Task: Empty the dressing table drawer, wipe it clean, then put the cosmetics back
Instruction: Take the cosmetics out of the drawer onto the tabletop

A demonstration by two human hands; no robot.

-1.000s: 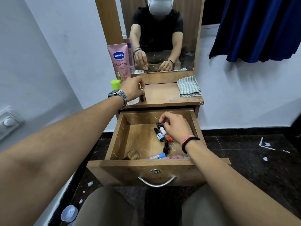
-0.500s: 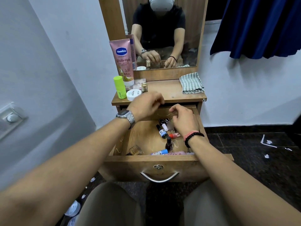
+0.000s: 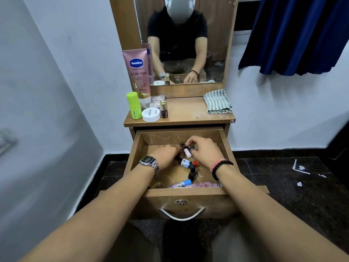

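On your tabletop (image 3: 188,115) you have four cosmetics: one pink Vaseline tube (image 3: 137,72), one lime-green stick (image 3: 134,105), one round white jar (image 3: 150,114), one gold-capped bottle (image 3: 164,109). Add one folded striped cloth (image 3: 217,101). In the one open wooden drawer (image 3: 181,193), at least five small bottles and tubes show; your two hands hide the rest.

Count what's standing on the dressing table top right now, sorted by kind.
Tubes: 1, the pink Vaseline tube
Bottles: 2, the green bottle and the gold-capped bottle
Jars: 1, the white jar
Cloths: 1, the striped cloth
Total: 5
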